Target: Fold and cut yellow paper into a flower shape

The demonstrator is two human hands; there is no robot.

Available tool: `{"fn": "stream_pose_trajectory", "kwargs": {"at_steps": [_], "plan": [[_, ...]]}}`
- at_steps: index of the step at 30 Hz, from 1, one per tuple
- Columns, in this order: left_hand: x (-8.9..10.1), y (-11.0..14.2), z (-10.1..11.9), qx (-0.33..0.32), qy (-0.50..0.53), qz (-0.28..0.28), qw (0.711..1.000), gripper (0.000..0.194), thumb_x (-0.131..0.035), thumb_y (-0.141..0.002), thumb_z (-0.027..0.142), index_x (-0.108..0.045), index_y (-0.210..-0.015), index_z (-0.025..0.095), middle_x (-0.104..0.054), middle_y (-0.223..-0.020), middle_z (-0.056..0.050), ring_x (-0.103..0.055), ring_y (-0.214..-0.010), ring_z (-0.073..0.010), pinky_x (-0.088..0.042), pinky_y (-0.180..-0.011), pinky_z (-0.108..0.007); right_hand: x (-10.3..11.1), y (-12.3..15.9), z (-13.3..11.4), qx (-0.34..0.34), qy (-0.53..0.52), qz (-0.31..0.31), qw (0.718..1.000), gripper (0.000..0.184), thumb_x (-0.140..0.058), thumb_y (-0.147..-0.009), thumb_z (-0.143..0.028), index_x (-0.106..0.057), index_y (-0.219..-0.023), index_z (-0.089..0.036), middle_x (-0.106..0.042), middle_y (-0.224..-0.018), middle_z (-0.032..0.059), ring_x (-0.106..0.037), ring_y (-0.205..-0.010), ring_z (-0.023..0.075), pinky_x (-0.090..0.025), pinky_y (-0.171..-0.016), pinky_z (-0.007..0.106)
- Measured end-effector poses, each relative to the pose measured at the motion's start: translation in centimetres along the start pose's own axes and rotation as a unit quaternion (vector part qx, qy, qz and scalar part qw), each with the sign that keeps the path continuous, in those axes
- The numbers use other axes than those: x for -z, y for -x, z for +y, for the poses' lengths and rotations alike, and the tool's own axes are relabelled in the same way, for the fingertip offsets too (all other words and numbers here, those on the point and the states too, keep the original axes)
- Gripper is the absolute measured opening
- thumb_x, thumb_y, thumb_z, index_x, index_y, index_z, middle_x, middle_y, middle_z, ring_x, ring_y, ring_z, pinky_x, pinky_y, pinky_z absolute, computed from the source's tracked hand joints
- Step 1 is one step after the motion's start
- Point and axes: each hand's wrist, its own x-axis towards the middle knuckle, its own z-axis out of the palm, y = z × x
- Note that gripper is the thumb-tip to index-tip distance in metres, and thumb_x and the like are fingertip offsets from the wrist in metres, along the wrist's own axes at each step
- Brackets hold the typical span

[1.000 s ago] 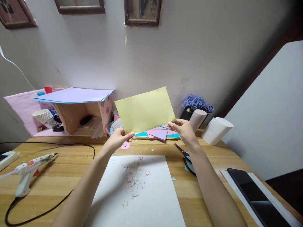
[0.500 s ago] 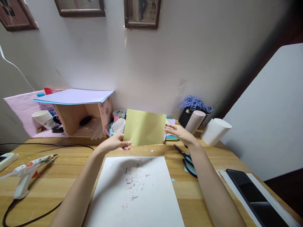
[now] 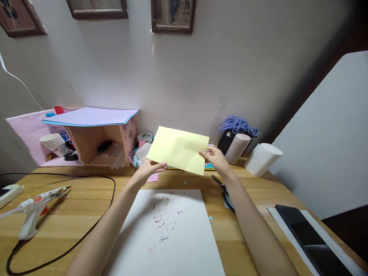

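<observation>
A plain yellow sheet of paper (image 3: 179,149) is held up above the far part of the desk, tilted with its right side lower. My left hand (image 3: 146,171) grips its lower left corner, fingers along the bottom edge and partly hidden behind it. At the right edge, my right hand (image 3: 215,159) pinches the sheet, thumb on the front face. Below both hands lies a large white board (image 3: 184,237) with coloured marks. Black-handled scissors (image 3: 227,197) rest on the desk beneath my right forearm, which partly covers them.
To the left are a hot glue gun (image 3: 34,207) with its cable and a pink cardboard box (image 3: 130,140) with a purple top. Paper rolls (image 3: 260,161) and blue yarn (image 3: 237,125) stand at the back right. A black phone (image 3: 310,237) lies at the right.
The yellow sheet has risen slightly and turned clockwise, its face now brighter. My right hand has moved left and closed on the right edge; my left hand has shifted a little right and up.
</observation>
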Motion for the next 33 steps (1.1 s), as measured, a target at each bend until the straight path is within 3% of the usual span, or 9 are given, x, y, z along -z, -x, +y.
{"fn": "stream_pose_trajectory", "kwargs": {"at_steps": [2,6,9,13,20,24,33], "plan": [[-1.5,0.3,-0.2,0.0,0.015,-0.01,1.0,0.04,-0.073,-0.058,0.035,-0.067,-0.087,0.009,-0.069,-0.09,-0.014,-0.064,-0.086,-0.0232,-0.049,-0.081,-0.033,-0.5,0.1,-0.2,0.009,-0.012,-0.005,1.0,0.039,-0.066,-0.067,-0.041,-0.06,-0.095,-0.015,-0.061,-0.061,-0.0008,-0.05,-0.045,0.0098,-0.041,-0.042,0.021],[-3.6,1.1,0.3,0.02,-0.035,0.043,0.998,0.031,-0.071,-0.061,0.036,-0.069,-0.078,0.009,-0.07,-0.08,-0.014,-0.065,-0.084,-0.0244,-0.051,-0.075,-0.031,-1.4,0.5,-0.5,0.003,-0.058,-0.017,0.998,0.043,-0.066,-0.066,-0.042,-0.061,-0.1,-0.016,-0.068,-0.087,0.0061,-0.064,-0.074,0.019,-0.052,-0.064,0.029],[-4.3,1.5,0.6,0.019,-0.068,0.083,0.994,0.027,-0.068,-0.064,0.036,-0.069,-0.073,0.01,-0.071,-0.078,-0.013,-0.065,-0.085,-0.0249,-0.051,-0.068,-0.028,-2.1,1.1,-0.9,-0.024,-0.043,-0.05,0.998,0.044,-0.072,-0.061,-0.037,-0.063,-0.1,-0.016,-0.068,-0.097,0.0081,-0.062,-0.092,0.0244,-0.051,-0.078,0.034],[-4.2,1.3,0.3,-0.015,-0.105,0.111,0.988,0.023,-0.067,-0.064,0.035,-0.069,-0.067,0.012,-0.071,-0.074,-0.011,-0.066,-0.081,-0.0246,-0.051,-0.065,-0.027,-2.9,1.9,-1.6,-0.03,-0.009,-0.073,0.997,0.041,-0.073,-0.061,-0.032,-0.065,-0.099,-0.019,-0.066,-0.103,0.007,-0.061,-0.096,0.0252,-0.051,-0.081,0.034],[-1.9,0.0,-0.5,-0.107,-0.088,0.2,0.97,0.022,-0.071,-0.055,0.026,-0.068,-0.07,0.01,-0.07,-0.07,-0.008,-0.066,-0.072,-0.0226,-0.052,-0.066,-0.029,-2.3,2.4,-3.1,-0.04,0.04,-0.039,0.998,0.04,-0.073,-0.06,-0.032,-0.066,-0.096,-0.017,-0.067,-0.102,0.0091,-0.063,-0.092,0.0258,-0.053,-0.076,0.033],[-0.2,-0.3,0.0,-0.12,-0.058,0.197,0.971,0.024,-0.07,-0.056,0.028,-0.068,-0.069,0.009,-0.07,-0.066,-0.008,-0.066,-0.066,-0.0214,-0.053,-0.063,-0.029,-1.5,2.4,-3.5,-0.02,0.064,-0.028,0.997,0.04,-0.073,-0.059,-0.033,-0.066,-0.095,-0.018,-0.066,-0.104,0.0084,-0.062,-0.095,0.0252,-0.051,-0.08,0.033],[3.5,0.0,1.2,-0.158,-0.051,0.256,0.952,0.028,-0.072,-0.057,0.033,-0.068,-0.071,0.009,-0.069,-0.064,-0.008,-0.065,-0.064,-0.0192,-0.053,-0.066,-0.03,0.4,2.5,-4.0,-0.017,0.096,-0.026,0.995,0.039,-0.072,-0.061,-0.032,-0.067,-0.097,-0.019,-0.064,-0.109,0.0075,-0.058,-0.102,0.0252,-0.049,-0.084,0.032]]}}
